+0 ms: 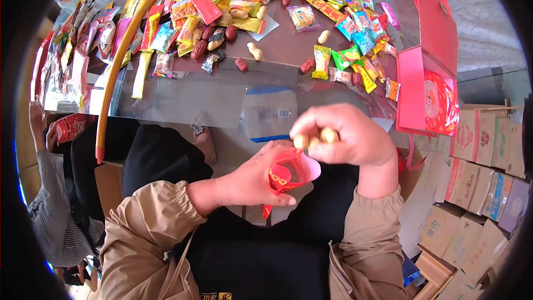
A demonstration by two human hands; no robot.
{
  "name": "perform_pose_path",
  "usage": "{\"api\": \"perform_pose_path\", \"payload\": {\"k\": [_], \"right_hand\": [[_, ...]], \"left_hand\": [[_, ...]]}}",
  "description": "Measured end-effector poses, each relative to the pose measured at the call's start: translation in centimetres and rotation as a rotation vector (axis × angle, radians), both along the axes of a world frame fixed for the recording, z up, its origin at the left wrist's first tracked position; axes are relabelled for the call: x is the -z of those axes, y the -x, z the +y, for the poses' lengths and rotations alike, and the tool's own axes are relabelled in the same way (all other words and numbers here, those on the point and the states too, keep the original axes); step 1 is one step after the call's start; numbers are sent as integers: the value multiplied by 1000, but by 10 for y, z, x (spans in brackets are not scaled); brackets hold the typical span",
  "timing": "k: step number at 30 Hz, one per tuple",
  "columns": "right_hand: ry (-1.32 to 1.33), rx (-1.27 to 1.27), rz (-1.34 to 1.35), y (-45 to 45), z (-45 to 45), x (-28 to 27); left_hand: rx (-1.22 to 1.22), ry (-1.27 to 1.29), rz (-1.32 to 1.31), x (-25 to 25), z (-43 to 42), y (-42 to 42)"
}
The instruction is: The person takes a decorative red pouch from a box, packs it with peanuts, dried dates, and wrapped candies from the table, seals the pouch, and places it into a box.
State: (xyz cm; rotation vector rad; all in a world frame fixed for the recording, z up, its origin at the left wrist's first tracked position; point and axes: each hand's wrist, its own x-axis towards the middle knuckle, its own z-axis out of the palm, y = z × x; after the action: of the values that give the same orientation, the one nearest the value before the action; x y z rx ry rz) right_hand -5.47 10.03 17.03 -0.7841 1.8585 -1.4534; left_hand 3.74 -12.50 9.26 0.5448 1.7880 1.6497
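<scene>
A small red paper candy box (282,180) with a pink inside is in my left hand (247,182), its fingers wrapped round the side and its mouth turned up. Just above that opening is my right hand (355,133), closed round a few peanuts in their shells (328,135). The peanuts show at my fingertips, near the rim. What lies in the bottom of the box I cannot make out. Beyond my hands, loose peanuts (255,51) and red dates (241,65) lie near the table's front edge.
Wrapped sweets (322,61) and snack packets cover the table (189,97). A red gift box (412,86) stands open at the right edge. A long yellow-brown pole (111,72) crosses at left, near another person's hand (36,119). Cardboard cartons (472,186) are stacked at right.
</scene>
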Motion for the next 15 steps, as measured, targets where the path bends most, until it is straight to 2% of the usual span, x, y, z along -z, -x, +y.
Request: {"api": "perform_pose_path", "payload": {"k": [1, 3, 6, 9, 10, 13, 15], "right_hand": [[-69, -65, -47, -3, 5, -2], [-65, -160, 69, -10, 5, 0], [-73, -132, 54, -15, 3, -6], [63, 40, -4, -17, 3, 0], [102, 114, -136, -21, 0, -3], [110, 37, 22, -22, -6, 3], [76, 29, 38, -22, -7, 2]], "left_hand": [[7, -14, 23, 1, -1, 1], [20, -40, 67, 5, -2, 2], [13, -51, 109, 7, -1, 1], [52, 4, 157, 6, 0, 4], [66, 23, 167, 6, 0, 4], [-16, -66, 83, -4, 3, 5], [-16, -66, 62, -6, 3, 5]]}}
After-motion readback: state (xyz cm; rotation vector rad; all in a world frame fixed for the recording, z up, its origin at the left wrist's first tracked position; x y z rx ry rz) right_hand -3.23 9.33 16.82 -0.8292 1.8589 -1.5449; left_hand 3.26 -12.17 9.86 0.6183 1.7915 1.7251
